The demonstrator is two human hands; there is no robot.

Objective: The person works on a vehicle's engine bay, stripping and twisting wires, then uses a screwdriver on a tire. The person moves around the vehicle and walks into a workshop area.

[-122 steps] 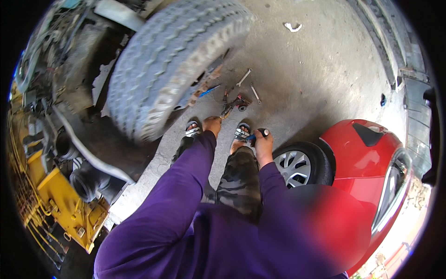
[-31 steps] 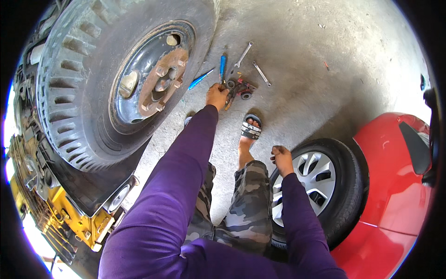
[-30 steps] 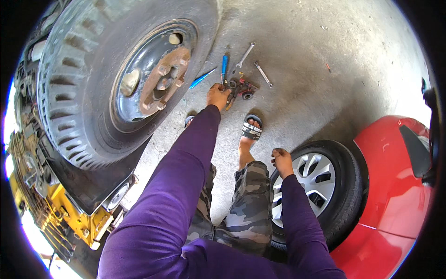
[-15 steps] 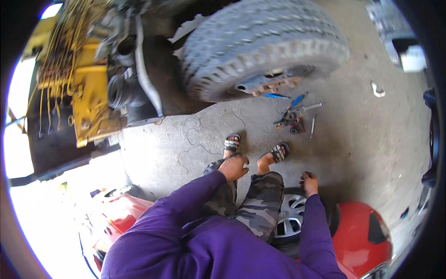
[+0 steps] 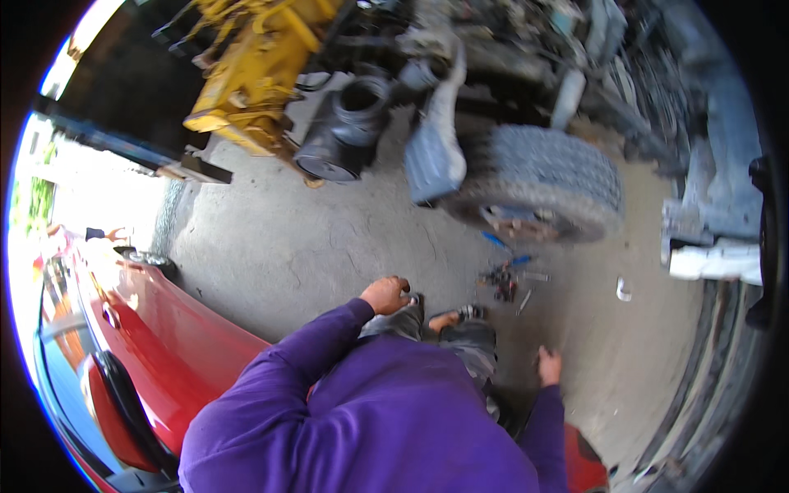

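Observation:
My left hand hangs beside my left thigh, loosely curved, thumb a little apart from the fingers, nothing visible in it. Out to the right, my right hand hangs above the concrete floor with its fingers curled in; whether anything small is inside is hidden. Beyond my feet lies a cluster of hand tools, some with blue handles. A wrench rests just right of it. Neither hand touches these tools. Behind them stands a large truck wheel with a worn grey tyre.
A red car stands close on my left. Yellow machinery and a black cylindrical housing jut out ahead. A white object lies on the floor at right, near long dark bars. Another person's arm shows at far left.
My view has shifted; the wheel and tools now appear smaller and farther off, and more of the red car shows at left. My right hand has swung outward, away from my leg.

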